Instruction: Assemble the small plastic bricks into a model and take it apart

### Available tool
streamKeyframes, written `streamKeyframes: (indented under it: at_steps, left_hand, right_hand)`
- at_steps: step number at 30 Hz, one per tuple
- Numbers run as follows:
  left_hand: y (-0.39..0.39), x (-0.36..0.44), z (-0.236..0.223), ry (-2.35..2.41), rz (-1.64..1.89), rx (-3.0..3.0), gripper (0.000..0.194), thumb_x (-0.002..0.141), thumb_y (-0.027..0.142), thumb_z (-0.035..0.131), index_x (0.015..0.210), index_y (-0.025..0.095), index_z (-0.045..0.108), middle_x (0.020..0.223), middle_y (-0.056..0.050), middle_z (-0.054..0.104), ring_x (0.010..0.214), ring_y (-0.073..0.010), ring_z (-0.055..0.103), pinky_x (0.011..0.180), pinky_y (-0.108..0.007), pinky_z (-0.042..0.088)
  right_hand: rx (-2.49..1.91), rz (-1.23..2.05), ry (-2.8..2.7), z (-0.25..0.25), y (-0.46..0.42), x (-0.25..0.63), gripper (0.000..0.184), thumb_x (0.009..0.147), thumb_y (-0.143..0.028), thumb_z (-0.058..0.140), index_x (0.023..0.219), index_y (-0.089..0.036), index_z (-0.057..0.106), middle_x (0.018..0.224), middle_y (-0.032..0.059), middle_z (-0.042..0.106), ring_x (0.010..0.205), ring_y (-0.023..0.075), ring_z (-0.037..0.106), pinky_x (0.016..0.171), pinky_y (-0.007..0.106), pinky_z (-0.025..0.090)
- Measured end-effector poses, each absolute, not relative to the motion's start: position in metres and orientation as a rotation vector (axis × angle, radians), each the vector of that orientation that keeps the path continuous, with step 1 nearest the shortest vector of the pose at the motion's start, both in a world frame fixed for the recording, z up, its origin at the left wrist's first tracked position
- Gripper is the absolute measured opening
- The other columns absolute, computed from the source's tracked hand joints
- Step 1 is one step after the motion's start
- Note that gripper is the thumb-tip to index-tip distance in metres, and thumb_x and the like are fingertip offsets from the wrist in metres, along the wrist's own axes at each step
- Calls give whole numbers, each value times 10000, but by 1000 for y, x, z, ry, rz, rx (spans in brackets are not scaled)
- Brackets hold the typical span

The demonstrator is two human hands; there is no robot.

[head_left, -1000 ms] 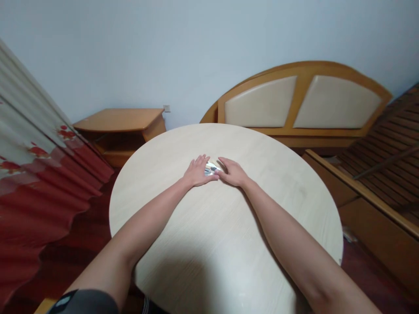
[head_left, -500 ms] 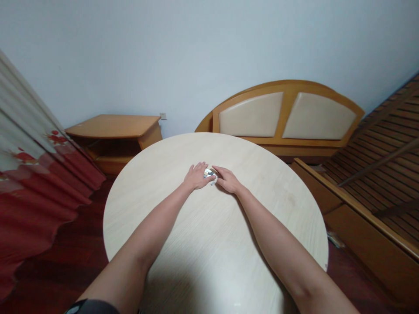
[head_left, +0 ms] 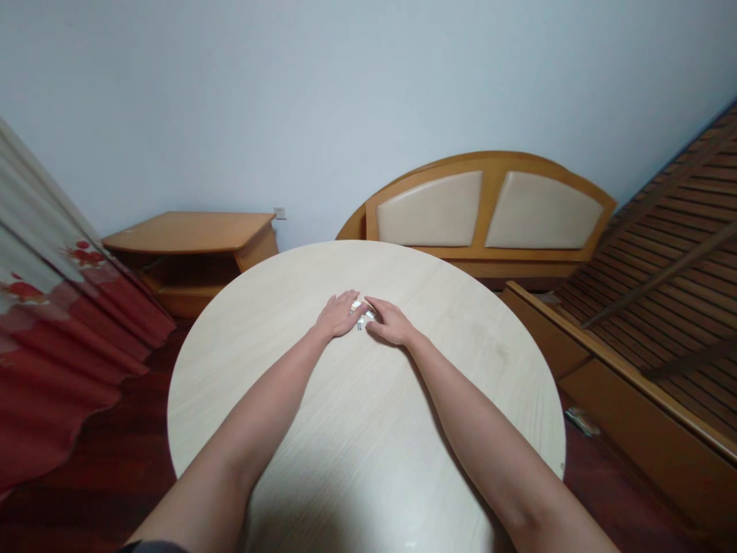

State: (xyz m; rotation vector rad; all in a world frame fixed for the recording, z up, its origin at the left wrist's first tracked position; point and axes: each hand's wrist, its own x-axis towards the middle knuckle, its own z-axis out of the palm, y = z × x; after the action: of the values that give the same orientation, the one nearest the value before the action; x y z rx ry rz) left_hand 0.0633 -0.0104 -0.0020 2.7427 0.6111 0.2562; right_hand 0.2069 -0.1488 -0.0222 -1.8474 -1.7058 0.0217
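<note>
Since the earlier frames, your view has pulled back and tilted, so the whole room sits lower and smaller, and your hands have closed in until less of the little object between them shows. The pale wall (head_left: 173, 100) fills the top of the view, with a wall socket (head_left: 279, 213) low on it. To the right, a slatted bed base (head_left: 662, 284) leans beside a padded headboard (head_left: 477, 207) of cream panels in an orange wood frame, and to the left hangs a red and white floral curtain (head_left: 57, 322) beside a wooden nightstand (head_left: 190, 234). The dark red floor (head_left: 97, 461) has a small scrap (head_left: 581, 421) lying on it, right of the round, pale wood bench (head_left: 368, 261). Your arms reach across the bench toward its middle, where your left hand (head_left: 339, 315) and right hand (head_left: 391, 322) lie flat on either side of a small white packet (head_left: 362, 315). Your fingers (head_left: 348, 298) nearly meet above it and rest against it, but you cannot tell whether they grip it.
</note>
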Motion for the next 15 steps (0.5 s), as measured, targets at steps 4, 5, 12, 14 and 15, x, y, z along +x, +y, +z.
streamKeyframes:
  at_steps: [4,5,12,14,15]
  left_hand:
    - [-9,61,1,611,327,2682,648,1045,524,164,1549,182,387,1621,-78,411,1506,-189,366,1264,-367,234]
    - [-9,60,1,608,331,2677,644,1046,519,164,1545,182,392,1618,-74,417,1501,-186,374,1259,-353,243]
    - [-13,53,2,567,344,2683,648,1019,543,286,1549,185,389,1602,-70,442,1461,-216,433,1228,-340,315]
    - [-15,51,0,538,342,2693,702,986,581,375,1558,175,376,1615,-80,420,1467,-238,426,1227,-347,322]
    - [-15,50,-1,521,342,2704,742,963,604,423,1563,171,367,1624,-88,403,1475,-250,416,1229,-352,322]
  right_hand:
    - [-1834,-13,-1729,-24,-148,205,864,791,-642,714,1476,-161,505,1489,179,556,1363,345,542,1160,501,409]
    - [-1838,-29,-1728,-24,-148,204,882,779,-660,722,1469,-154,511,1479,189,562,1358,351,546,1158,505,409]
    - [-1880,-85,-1651,-30,-145,205,753,865,-571,660,1457,-129,519,1443,203,588,1324,338,574,1135,493,440]
    - [-1890,-93,-1647,-32,-145,207,718,879,-524,642,1451,-106,522,1439,214,587,1320,337,575,1134,488,440]
    - [-1902,-99,-1641,-33,-144,208,702,883,-503,633,1447,-98,524,1436,217,588,1317,338,575,1133,488,439]
